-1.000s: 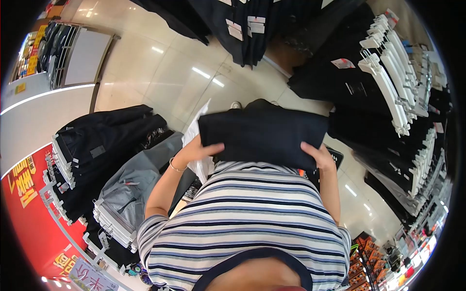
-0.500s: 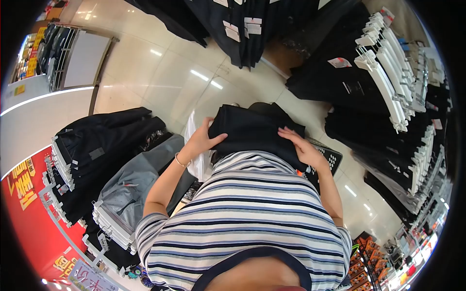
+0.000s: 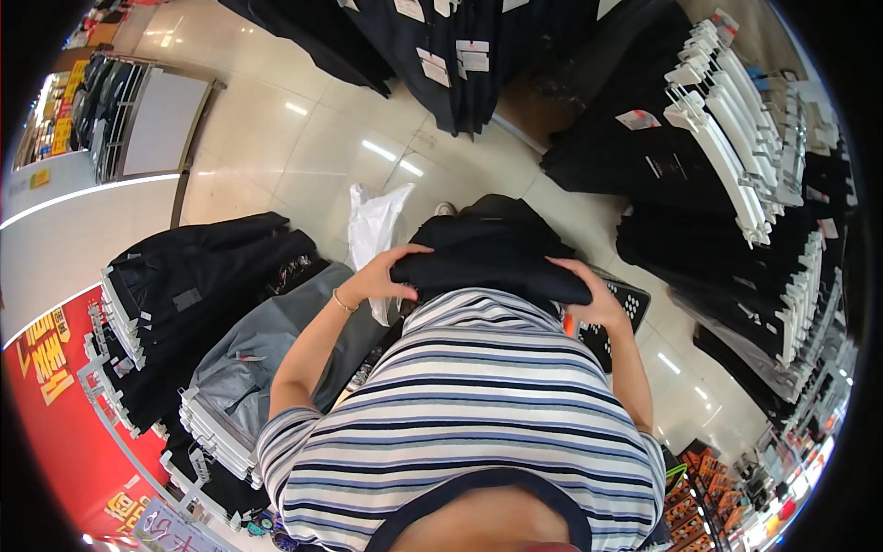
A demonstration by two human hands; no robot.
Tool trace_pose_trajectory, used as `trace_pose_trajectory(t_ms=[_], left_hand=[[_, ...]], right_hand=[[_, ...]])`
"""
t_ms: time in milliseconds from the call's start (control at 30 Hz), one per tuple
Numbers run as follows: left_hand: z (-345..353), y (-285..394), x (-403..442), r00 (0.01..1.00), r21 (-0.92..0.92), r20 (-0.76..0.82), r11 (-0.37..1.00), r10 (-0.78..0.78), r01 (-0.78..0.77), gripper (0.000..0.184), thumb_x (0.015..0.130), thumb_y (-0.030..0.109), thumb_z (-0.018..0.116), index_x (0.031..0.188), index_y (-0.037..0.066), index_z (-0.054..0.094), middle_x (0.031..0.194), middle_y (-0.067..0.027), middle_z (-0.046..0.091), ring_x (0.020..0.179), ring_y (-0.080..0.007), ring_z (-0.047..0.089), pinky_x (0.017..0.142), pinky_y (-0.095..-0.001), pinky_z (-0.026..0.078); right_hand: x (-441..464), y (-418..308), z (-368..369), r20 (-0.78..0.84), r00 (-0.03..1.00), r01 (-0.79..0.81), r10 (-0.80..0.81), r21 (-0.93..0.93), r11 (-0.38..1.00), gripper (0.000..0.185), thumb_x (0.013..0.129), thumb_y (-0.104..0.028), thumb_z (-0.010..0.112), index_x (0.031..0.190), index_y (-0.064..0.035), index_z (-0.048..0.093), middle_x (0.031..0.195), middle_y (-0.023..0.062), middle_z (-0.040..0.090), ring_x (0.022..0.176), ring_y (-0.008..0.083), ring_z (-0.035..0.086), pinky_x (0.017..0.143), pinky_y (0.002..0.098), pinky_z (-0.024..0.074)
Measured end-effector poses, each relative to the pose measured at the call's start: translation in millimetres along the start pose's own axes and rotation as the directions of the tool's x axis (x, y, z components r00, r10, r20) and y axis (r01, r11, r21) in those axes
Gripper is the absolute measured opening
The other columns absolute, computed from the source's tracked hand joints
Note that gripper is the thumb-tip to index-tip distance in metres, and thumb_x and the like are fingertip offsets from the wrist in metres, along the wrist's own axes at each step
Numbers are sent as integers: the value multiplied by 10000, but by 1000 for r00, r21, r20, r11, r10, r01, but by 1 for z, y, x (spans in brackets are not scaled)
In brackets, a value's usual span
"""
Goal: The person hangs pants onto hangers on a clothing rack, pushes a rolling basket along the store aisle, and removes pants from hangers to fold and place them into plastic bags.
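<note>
A dark folded garment (image 3: 492,262), black or navy, lies bunched in front of my striped shirt. At its left end is my left hand (image 3: 384,278), thumb and fingers closed around the cloth. My right hand (image 3: 593,296) grips the other end, with fingers over the top and the palm at the side. More black cloth (image 3: 501,213) shows just beyond the garment; I cannot tell whether it is a separate piece. Beside my left hand a white plastic bag (image 3: 372,225) hangs or stands, partly covered by the hand.
Dark trousers (image 3: 198,285) and grey trousers (image 3: 253,354) hang on a rack at left. More black clothing (image 3: 460,83) hangs ahead. White hangers (image 3: 727,138) with dark garments line the right. A black perforated surface (image 3: 625,308) sits beside my right hand. Shiny tiles (image 3: 285,156) cover the floor.
The garment has gone from a flat, wide fold to a narrower bundle nearer my body. My hands now curl around its ends, and more of the white bag shows.
</note>
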State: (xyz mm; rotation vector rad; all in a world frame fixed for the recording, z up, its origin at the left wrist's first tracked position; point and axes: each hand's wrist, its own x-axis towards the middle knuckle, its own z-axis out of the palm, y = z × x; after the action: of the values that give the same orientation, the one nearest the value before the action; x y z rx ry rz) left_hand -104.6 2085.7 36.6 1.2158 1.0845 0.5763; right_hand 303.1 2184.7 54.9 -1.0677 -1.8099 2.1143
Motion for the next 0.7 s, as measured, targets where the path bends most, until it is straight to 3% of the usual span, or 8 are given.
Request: trace_pose_trajectory(t_ms=[167, 300, 400, 500, 600, 633, 700], left_hand=[[-1, -41, 11, 986, -46, -67, 987, -156, 153, 639, 690, 177, 782, 1236, 15, 494, 1258, -93, 505, 1163, -192, 461, 996, -295, 337], [4, -75, 19, 981, -65, -173, 995, -89, 79, 599, 711, 159, 766, 1221, -4, 497, 1199, -84, 540, 1105, -181, 493, 963, -276, 360], [19, -76, 16, 877, -81, -409, 967, -253, 242, 521, 721, 139, 757, 1165, -18, 534, 1061, -81, 608, 1002, -168, 545, 902, -261, 408], [15, -62, 30, 904, -49, -390, 985, -173, 167, 424, 736, 122, 746, 1093, -29, 577, 928, -68, 649, 881, -143, 587, 819, -255, 459], [28, 0, 32, 747, -126, -586, 946, -313, 298, 329, 749, 87, 725, 1039, -22, 611, 892, -56, 664, 804, -116, 598, 756, -248, 482], [27, 7, 29, 768, -136, -590, 968, -249, 210, 319, 749, 79, 722, 1033, -19, 615, 897, -52, 663, 800, -111, 598, 748, -246, 484], [15, 17, 16, 790, -156, -601, 987, -120, 31, 298, 748, 64, 716, 1020, -12, 624, 906, -42, 662, 790, -100, 598, 733, -244, 487]], right_hand=[[21, 53, 8, -378, 914, 184, -150, 55, 981, 704, 567, -36, 744, 1226, 1, 501, 1255, 102, 519, 1145, 210, 495, 1006, 319, 341], [40, 60, 16, -321, 941, 185, -108, 219, 958, 731, 586, -106, 803, 1244, -14, 500, 1223, 81, 544, 1117, 168, 496, 1002, 300, 336], [38, 35, 14, -285, 944, 211, -170, 122, 970, 690, 643, -121, 791, 1256, -23, 490, 1191, 80, 554, 1072, 141, 502, 965, 272, 357], [38, 53, 21, -435, 897, 140, -74, 122, 983, 495, 735, -145, 739, 1172, -11, 548, 1083, 76, 599, 972, 127, 530, 885, 257, 406], [36, 57, 15, -514, 850, -30, 112, 165, 986, 311, 797, -157, 679, 1046, 12, 600, 952, 50, 630, 861, 114, 544, 802, 251, 440], [31, 44, 12, -557, 824, -12, 100, 159, 987, 237, 812, -166, 659, 948, 25, 623, 863, 34, 641, 811, 111, 556, 770, 259, 452], [17, 45, 1, -547, 836, 114, 49, 261, 959, 291, 817, -159, 643, 1026, 37, 588, 946, 60, 629, 873, 123, 565, 770, 269, 468]])
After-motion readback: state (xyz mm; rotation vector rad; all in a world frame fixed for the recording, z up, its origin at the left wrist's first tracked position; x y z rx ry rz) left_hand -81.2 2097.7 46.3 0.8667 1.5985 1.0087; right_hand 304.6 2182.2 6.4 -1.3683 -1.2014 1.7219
